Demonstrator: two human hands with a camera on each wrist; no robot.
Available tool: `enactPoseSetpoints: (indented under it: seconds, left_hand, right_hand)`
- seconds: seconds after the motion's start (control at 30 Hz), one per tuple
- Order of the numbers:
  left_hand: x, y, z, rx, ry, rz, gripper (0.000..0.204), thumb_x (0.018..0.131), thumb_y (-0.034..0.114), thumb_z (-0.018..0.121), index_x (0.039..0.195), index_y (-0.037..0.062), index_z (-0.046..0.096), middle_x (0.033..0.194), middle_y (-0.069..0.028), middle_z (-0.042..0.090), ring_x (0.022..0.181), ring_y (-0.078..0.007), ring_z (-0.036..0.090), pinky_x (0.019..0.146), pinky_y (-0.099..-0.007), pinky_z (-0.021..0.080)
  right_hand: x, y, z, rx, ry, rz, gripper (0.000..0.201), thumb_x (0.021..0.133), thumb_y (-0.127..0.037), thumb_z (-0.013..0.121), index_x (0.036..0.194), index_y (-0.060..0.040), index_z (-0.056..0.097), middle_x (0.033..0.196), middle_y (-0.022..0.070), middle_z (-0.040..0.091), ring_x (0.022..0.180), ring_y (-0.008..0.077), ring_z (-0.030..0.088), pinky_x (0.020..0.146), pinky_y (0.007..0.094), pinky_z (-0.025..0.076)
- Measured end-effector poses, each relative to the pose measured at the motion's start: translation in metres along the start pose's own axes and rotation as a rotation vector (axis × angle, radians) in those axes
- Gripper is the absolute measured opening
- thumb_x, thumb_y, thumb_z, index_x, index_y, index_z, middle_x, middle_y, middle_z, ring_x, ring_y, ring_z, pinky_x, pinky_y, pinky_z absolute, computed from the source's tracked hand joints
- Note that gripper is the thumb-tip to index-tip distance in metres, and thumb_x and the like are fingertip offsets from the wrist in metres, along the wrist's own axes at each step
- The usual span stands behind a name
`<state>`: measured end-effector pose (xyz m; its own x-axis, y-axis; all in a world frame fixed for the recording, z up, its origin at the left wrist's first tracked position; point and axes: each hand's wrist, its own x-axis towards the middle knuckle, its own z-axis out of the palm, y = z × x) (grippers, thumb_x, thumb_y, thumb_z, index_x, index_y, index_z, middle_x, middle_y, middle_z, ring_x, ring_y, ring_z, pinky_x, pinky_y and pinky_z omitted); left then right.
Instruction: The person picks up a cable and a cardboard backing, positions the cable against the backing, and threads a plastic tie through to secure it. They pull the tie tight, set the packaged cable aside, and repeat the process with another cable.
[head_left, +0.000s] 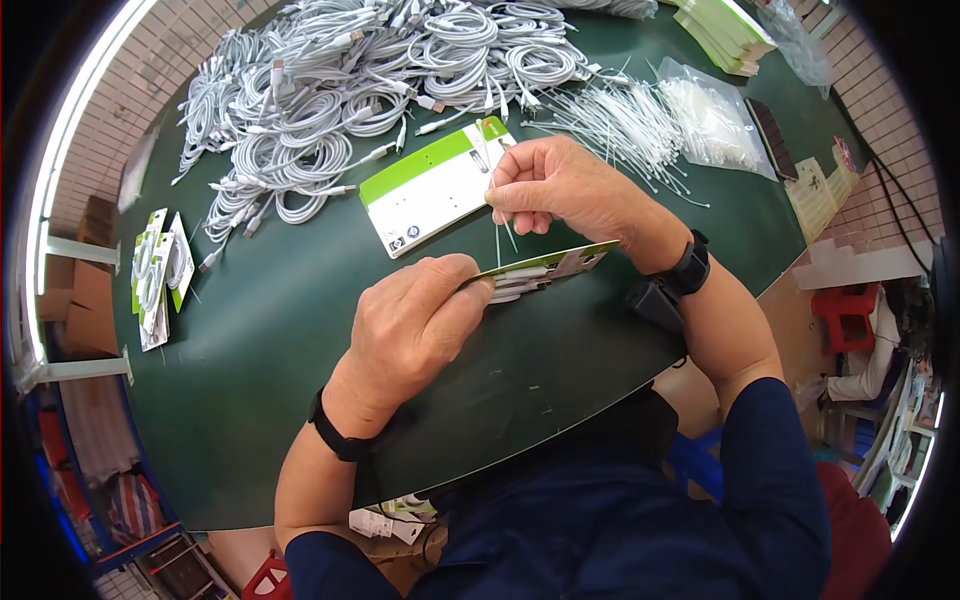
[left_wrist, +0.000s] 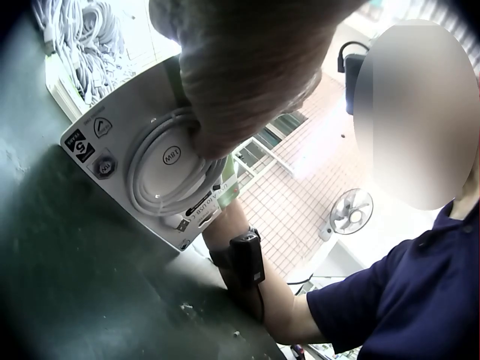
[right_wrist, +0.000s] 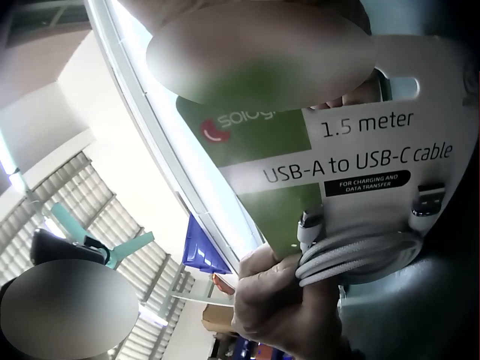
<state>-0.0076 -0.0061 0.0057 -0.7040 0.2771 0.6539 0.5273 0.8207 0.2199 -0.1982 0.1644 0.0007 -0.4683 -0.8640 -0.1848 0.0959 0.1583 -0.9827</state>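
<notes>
My left hand (head_left: 415,325) grips a printed USB-A to USB-C cable card (head_left: 585,258) by its edge, tilted up over the table. A coiled white USB cable (left_wrist: 146,161) lies against the card's face. Behind the card, my right hand (head_left: 575,190) pinches a thin white cable tie (head_left: 498,240) between thumb and fingertips. The tie runs down to the back of the card. In the right wrist view, the cable's two plugs show on the printed side. Flat on the table behind the hands lie more green and white cards (head_left: 425,195).
A big heap of coiled white cables (head_left: 310,110) spreads over the back of the green table (head_left: 260,390). Loose cable ties (head_left: 625,125) and a plastic bag (head_left: 715,115) of them lie back right, beside a dark phone (head_left: 770,140). Carded cables (head_left: 155,275) lie at the left edge.
</notes>
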Motion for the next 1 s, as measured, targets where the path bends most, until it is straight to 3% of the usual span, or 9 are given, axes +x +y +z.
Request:
enactPoseSetpoints:
  seconds: [0.47,1.0]
  left_hand:
    - [0.0017,0.0030,0.0015,0.003,0.003,-0.020,0.030,0.064,-0.007,0.082,0.089,0.0031,0.070,0.092,-0.0092,0.069,0.074,-0.0257,0.070,0.063,-0.0348,0.056]
    - [0.0054,0.0017,0.0036,0.034,0.031,-0.030,0.026,0.068,-0.007,0.083,0.085,0.0039,0.067,0.090,-0.0092,0.071,0.069,-0.0222,0.069,0.059,-0.0311,0.055]
  right_hand:
    - [0.0079,0.0017,-0.0012,0.105,-0.136,0.011,0.016,0.097,-0.019,0.076,0.097,-0.0042,0.070,0.089,0.0054,0.077,0.071,0.0039,0.068,0.060,0.0164,0.052]
    - [0.0055,0.0030,0.0048,0.096,-0.120,0.031,0.016,0.098,-0.018,0.074,0.101,-0.0026,0.073,0.092,0.0059,0.077,0.072,0.0031,0.069,0.064,0.0156,0.055]
